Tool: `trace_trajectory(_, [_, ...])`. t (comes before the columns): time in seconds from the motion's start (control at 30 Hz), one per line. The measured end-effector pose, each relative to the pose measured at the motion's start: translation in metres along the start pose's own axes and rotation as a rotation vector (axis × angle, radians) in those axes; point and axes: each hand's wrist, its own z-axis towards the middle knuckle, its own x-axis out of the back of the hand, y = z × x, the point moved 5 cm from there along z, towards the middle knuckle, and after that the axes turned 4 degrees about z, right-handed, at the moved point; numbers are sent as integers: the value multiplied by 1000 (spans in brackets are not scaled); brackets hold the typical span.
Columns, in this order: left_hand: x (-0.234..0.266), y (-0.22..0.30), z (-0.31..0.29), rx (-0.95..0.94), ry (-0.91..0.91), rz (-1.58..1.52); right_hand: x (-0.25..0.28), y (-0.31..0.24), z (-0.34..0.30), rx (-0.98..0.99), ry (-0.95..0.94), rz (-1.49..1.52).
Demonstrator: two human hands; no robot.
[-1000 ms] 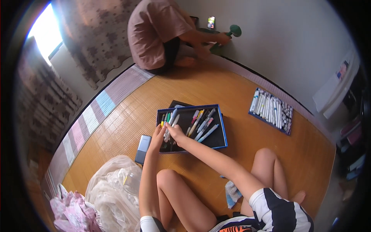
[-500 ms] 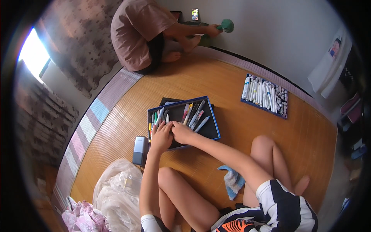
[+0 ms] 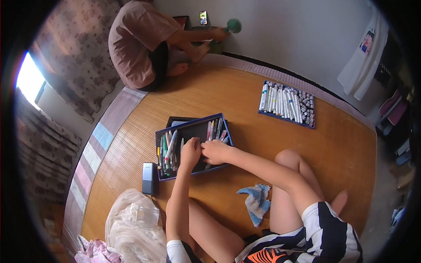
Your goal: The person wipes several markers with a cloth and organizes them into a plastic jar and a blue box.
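Note:
Both my hands are inside a black tray with blue edges (image 3: 193, 129) that holds pens and markers. My left hand (image 3: 191, 151) is over the tray's middle, fingers curled in. Close beside it, my right hand (image 3: 216, 151) has its fingertips pinched together. Whatever either hand holds is hidden by the fingers. Pens and markers (image 3: 166, 149) lie along the tray's left side, among them green, yellow and white ones. A second group of pens (image 3: 214, 128) lies at the right, partly behind my right hand.
A tray of white markers (image 3: 280, 101) lies at the far right. Near the left are a grey-blue box-shaped device (image 3: 148, 177) and sheer cloth (image 3: 131, 232). A blue-white cloth (image 3: 256, 203) lies by my leg. Another person (image 3: 140, 44) sits at the back holding a round green object (image 3: 234, 26).
The view has shifted. My left hand has gone from fingers spread over the left pens to curled at the tray's middle. My right hand stays beside it, covering some of the right-hand pens.

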Motion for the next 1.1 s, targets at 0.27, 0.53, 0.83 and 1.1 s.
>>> trace_trajectory(0.27, [-28, 13, 19, 206, -100, 128, 25, -3, -73, 77, 660, 534])
trace_trajectory(0.53, [-44, 13, 27, 355, -207, 262, -13, -10, -196, -530, 711, 1021])
trace_trajectory(0.83, [16, 46, -28, 269, 284, -470, -32, -20, -195, -434, 433, 478])
trace_trajectory(1.1, [14, 102, -234, 820, 270, -666, -73, -16, -178, -404, -93, 382])
